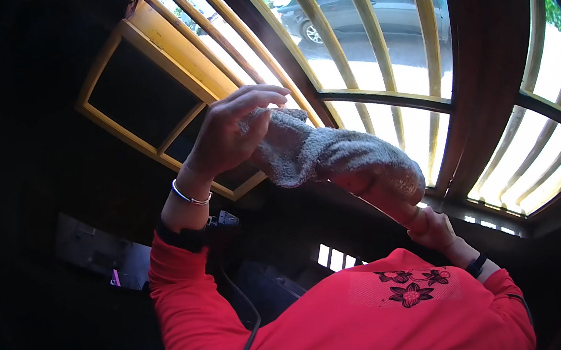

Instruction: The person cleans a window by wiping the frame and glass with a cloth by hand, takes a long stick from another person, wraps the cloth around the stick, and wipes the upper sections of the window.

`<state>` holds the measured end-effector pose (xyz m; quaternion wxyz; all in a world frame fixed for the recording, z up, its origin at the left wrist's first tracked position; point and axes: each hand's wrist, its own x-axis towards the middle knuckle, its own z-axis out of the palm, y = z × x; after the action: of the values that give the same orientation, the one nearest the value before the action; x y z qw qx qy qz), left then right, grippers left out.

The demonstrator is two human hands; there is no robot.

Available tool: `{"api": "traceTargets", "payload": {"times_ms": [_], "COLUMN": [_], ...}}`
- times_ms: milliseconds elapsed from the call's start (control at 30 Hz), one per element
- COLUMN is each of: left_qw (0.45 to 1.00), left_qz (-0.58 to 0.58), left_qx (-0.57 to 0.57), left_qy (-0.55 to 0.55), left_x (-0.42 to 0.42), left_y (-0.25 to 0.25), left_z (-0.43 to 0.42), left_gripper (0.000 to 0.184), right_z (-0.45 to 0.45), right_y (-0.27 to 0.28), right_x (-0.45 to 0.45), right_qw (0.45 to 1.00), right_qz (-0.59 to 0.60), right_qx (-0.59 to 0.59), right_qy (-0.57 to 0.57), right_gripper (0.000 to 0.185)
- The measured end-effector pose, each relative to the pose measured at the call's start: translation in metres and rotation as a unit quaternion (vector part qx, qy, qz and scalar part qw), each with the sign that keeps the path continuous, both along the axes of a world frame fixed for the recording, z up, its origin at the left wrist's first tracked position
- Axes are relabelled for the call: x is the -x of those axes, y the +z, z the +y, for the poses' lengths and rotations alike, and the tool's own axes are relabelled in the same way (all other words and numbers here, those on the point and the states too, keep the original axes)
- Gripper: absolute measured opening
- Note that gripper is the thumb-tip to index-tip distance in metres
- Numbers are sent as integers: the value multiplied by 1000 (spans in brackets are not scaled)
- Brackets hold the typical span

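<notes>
A grey terry towel (356,151) stretches between my two hands in front of my chest, bunched and creased. My left hand (232,125), with a bracelet on its wrist, is curled around the towel's upper left end. Under the right part of the towel shows a long reddish-pink thing (386,206), shaped like a thick handle; the cloth covers the rest of it. My right hand (434,231), a dark band at its wrist, is wrapped round the lower end of this reddish thing. What else lies within the towel is hidden.
Beyond my hands is a window with wooden bars (375,37), a grey car (365,5) outside. A wooden-framed panel (173,145) stands at the left. A dark cable (248,326) hangs beside my red top. Lower left, a pink object (115,278) lies on a dim surface.
</notes>
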<state>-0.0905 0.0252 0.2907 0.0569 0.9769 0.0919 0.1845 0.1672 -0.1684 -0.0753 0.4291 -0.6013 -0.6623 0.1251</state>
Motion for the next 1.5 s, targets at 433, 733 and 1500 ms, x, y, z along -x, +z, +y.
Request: {"api": "traceTargets", "payload": {"times_ms": [433, 733, 1500], "left_qw": [943, 974, 927], "left_qz": [46, -114, -326], "left_qx": [306, 179, 167], "left_qy": [120, 82, 82], "left_x": [54, 75, 45], "left_y": [8, 6, -30], "left_z": [60, 73, 46], "left_gripper": [23, 17, 38], "right_z": [-4, -8, -34], "right_y": [-3, -19, -24], "right_x": [-5, -14, -25], "right_qw": [999, 998, 996], "right_qz": [-30, -38, -39], "right_qx": [-27, -3, 33], "right_qy": [-24, -43, -72], "right_gripper": [41, 43, 47]}}
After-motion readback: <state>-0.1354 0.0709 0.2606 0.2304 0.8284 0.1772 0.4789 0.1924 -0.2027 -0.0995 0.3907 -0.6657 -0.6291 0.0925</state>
